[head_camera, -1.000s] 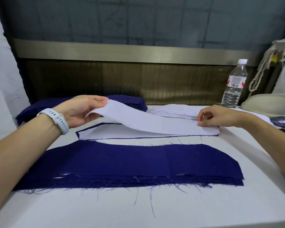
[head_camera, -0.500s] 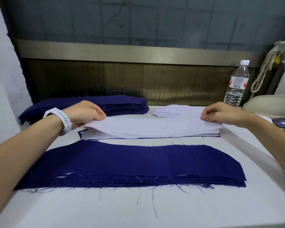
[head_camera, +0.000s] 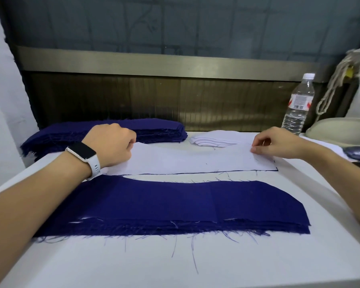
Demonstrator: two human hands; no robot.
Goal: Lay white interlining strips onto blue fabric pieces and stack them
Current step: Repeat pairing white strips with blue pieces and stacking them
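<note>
Strip [head_camera: 195, 161] now flat, thin blue border [head_camera: 175, 173]

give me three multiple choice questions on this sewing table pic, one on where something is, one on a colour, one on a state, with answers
1. Where does the water bottle stand?
A. far left, behind the blue pile
B. far right, beyond the right hand
C. on the near blue stack

2. What colour is the watch strap on the left wrist?
A. black
B. white
C. red

3. How is the white strip between the left hand and the right hand?
A. rolled up
B. hanging over the table's edge
C. lying flat

Answers:
1 B, it stands upright at the far right, past that hand.
2 B, the band round the wrist is white.
3 C, it lies spread flat, with a hand at each end.
</note>
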